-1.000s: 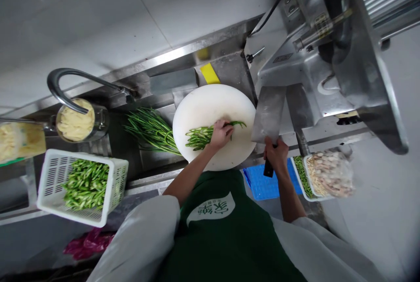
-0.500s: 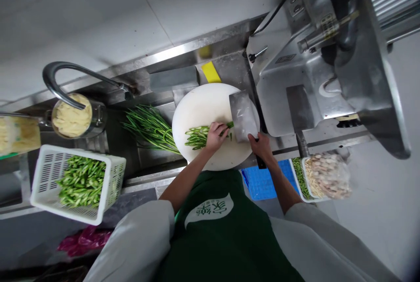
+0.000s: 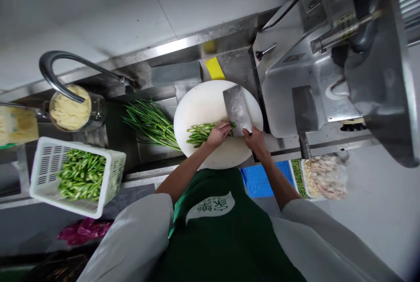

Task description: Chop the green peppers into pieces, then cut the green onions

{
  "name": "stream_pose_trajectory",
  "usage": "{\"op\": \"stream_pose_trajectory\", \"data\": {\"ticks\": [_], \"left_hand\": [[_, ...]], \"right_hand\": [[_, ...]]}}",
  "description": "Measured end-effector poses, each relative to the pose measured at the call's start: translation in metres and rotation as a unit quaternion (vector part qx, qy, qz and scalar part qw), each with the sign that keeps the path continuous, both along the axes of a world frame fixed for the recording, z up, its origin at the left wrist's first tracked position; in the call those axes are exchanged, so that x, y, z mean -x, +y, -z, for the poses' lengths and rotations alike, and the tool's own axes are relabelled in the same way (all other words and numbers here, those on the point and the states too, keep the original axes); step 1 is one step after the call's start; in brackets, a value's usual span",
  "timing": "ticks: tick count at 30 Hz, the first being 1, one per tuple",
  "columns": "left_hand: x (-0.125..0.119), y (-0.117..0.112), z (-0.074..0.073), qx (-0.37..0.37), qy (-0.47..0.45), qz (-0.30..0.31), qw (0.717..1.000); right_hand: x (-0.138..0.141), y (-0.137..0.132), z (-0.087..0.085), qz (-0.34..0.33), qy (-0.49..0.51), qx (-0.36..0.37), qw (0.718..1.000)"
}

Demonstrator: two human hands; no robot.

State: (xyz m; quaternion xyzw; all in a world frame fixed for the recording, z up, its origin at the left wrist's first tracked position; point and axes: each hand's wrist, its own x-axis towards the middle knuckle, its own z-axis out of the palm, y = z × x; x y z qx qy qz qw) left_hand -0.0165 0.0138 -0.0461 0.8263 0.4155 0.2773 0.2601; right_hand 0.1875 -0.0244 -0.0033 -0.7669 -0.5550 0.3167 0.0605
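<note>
A round white cutting board [image 3: 203, 102] lies in front of me with a small bunch of green vegetable stalks [image 3: 198, 135] on it, perhaps green peppers or asparagus. My left hand [image 3: 219, 135] presses down on the right end of the bunch, its fingers curled. Wrapped round the handle of a cleaver [image 3: 236, 107] is my right hand [image 3: 255, 138]. The broad blade lies tilted over the right part of the board, its edge close beside my left fingertips. Part of the stalks is hidden under my left hand.
Left of the board lie long green stalks [image 3: 152, 124]. Further left stand a white basket [image 3: 113, 172] of cut green pieces and a metal pot [image 3: 96, 113] under a curved faucet [image 3: 49, 67]. A second cleaver [image 3: 305, 109] rests on the slicing machine [image 3: 275, 85] at right.
The cleaver and my right hand have moved left, so the blade is closer to my left fingers. My left hand still rests on the stalks. The view has shifted slightly.
</note>
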Motion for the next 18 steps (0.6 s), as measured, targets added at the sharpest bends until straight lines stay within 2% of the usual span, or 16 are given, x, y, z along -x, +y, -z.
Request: {"op": "stream_pose_trajectory", "data": {"ticks": [4, 8, 10, 12, 14, 16, 18], "left_hand": [[0.002, 0.000, -0.006, -0.001, 0.023, 0.027, 0.999], [0.011, -0.006, -0.019, -0.004, 0.022, 0.048, 0.999], [0.015, -0.009, -0.028, -0.007, 0.003, 0.010, 1.000], [0.015, -0.010, -0.036, -0.020, -0.030, -0.062, 0.997], [0.009, -0.007, -0.041, -0.038, -0.058, -0.122, 0.990], [-0.002, -0.001, -0.040, -0.045, -0.069, -0.133, 0.988], [-0.016, 0.007, -0.033, -0.029, -0.056, -0.104, 0.993]], "right_hand": [[0.010, 0.009, -0.001, -0.006, -0.021, -0.007, 1.000], [0.002, 0.011, -0.007, 0.002, -0.012, -0.032, 0.999], [-0.008, 0.011, -0.010, 0.033, 0.001, -0.059, 0.998], [-0.020, 0.008, -0.013, 0.081, 0.023, -0.078, 0.993], [-0.032, 0.004, -0.015, 0.116, 0.051, -0.068, 0.990], [-0.038, -0.001, -0.014, 0.128, 0.069, -0.045, 0.988], [-0.040, -0.006, -0.013, 0.130, 0.073, -0.030, 0.988]]}}
